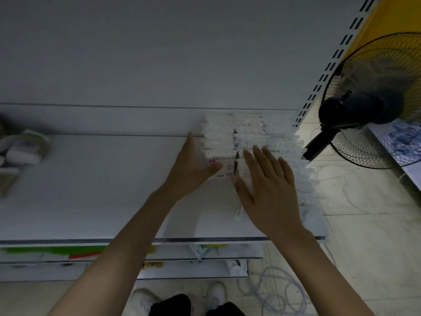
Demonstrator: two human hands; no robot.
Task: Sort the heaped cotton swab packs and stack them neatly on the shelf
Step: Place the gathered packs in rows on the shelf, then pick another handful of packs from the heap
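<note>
Though blurred and dim, far left: a few pale rounded items (pixel 20 149) lying on the white shelf (pixel 91 190), well apart from everything else. Further right, left hand (pixel 193 169) open, fingers straight and laid along the left flank of the cotton swab packs (pixel 225 137), thumb stretched across the face of the frontmost pack. Packs gathered at the right end of the shelf, ranged in two rows side by side from the back wall toward the front edge, with a narrow dark gap between the rows. White throughout, thin and flat, overlapping one on another like tiles; lines of swab tips faintly visible through the wrapping. Front pack of the left row marked with a small red patch and a printed strip, lettering too blurred to read. Right row less even, its edges stepping outward toward the shelf's right end. Right hand (pixel 271 192) open too, palm down, fingers straight and slightly spread, laid over the right row, thumb just beside the gap; actual contact hard to judge. Beyond the shelf end, a dark standing fan (pixel 350 108) with a wire cage, and pale cable (pixel 273 290) looped on the floor lower down.
</note>
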